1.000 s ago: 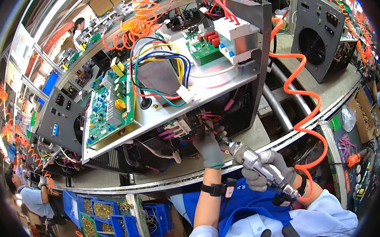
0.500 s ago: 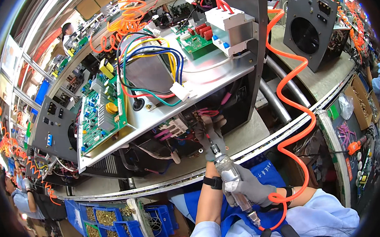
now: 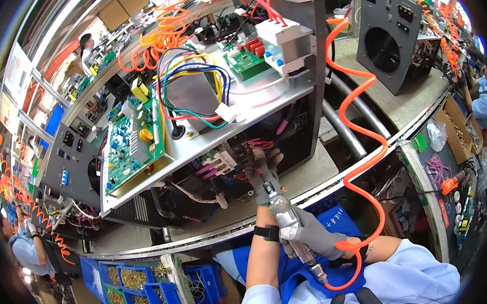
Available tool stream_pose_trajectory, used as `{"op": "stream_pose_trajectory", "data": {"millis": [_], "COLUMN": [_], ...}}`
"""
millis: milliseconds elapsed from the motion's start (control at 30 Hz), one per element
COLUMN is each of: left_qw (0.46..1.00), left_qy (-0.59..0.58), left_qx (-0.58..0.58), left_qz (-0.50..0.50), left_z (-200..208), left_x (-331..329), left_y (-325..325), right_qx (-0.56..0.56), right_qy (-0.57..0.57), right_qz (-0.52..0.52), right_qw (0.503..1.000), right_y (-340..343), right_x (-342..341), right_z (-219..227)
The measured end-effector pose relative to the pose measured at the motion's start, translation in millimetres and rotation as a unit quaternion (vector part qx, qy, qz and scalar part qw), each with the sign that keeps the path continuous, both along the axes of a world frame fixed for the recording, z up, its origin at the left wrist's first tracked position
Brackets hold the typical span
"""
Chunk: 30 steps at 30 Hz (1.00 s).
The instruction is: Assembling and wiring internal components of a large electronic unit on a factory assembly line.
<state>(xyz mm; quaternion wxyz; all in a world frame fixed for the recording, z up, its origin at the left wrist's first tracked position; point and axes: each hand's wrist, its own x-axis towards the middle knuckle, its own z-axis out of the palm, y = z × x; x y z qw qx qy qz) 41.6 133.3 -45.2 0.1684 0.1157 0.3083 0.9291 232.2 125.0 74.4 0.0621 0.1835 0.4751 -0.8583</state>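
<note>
My right hand, in a grey glove, is wrapped round an air screwdriver with a clear, scuffed body. Its bit points up and away, toward the open side of a metal equipment chassis. My left hand, also gloved, reaches to that opening beside the bit. Its fingers are curled near pink wires; the driver partly covers the hand, and anything between the fingertips is hidden. On the chassis top are a green circuit board, bundled coloured wires and a white terminal block.
An orange air hose loops down from above on the right to the driver. Blue bins of small metal parts stand lower left. Another grey fan-panelled unit stands at upper right, metal rollers beside it. Other people work at far left and right.
The whole view has shifted slightly, so the chassis, hose and hands appear a little farther left. My grip on the screwdriver is unchanged, and my left hand stays at the opening.
</note>
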Motion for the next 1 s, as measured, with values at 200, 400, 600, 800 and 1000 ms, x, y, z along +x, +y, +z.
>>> {"op": "stream_pose_trajectory", "data": {"millis": [200,400,600,800,1000], "left_qw": [0.966,0.834,0.852,0.873,0.801], "left_qy": [0.035,-0.117,-0.15,0.021,0.254], "left_qx": [-0.225,-0.235,-0.153,-0.284,-0.376], "left_qz": [-0.122,-0.484,-0.478,-0.395,-0.391], "left_z": [35.1,-7.6,-35.9,-48.1,-32.7], "left_x": [45.5,119.8,128.1,119.6,123.2], "left_y": [-50.5,-89.3,-80.5,-64.8,-83.9], "right_qx": [0.052,0.155,0.031,0.526,0.781], "right_qy": [-0.03,-0.07,0.132,0.085,-0.006], "right_qz": [0.031,0.058,0.087,-0.111,-0.212], "right_qw": [0.998,0.984,0.987,0.839,0.588], "right_y": [42.3,97.1,112.8,88.5,156.8], "right_x": [37.8,64.3,45.7,51.1,103.2], "right_z": [-7.8,-95.9,-186.2,-141.0,-97.2]}}
